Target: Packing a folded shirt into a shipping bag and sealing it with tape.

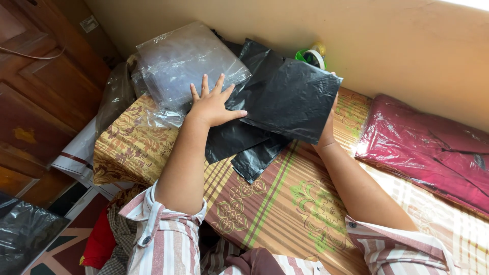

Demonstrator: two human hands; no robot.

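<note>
While the patterned bed (285, 203) carried everything, the work looked to be at the sorting stage: a black plastic bag (290, 97) was being separated from the black bags (244, 147) under it, and the next move would likely call for a clean lift without dragging those along. Off to the right lay a maroon garment in clear wrap (428, 147), cut by the frame edge. Clear plastic bags (183, 66) sat stacked at the bed's far corner. His left hand (214, 104) lay spread flat, fingers wide, across clear and black plastic. His right hand (328, 127) held the bag's edge, fingers hidden behind it. A green object (311, 56) by the wall stayed hard to identify.
</note>
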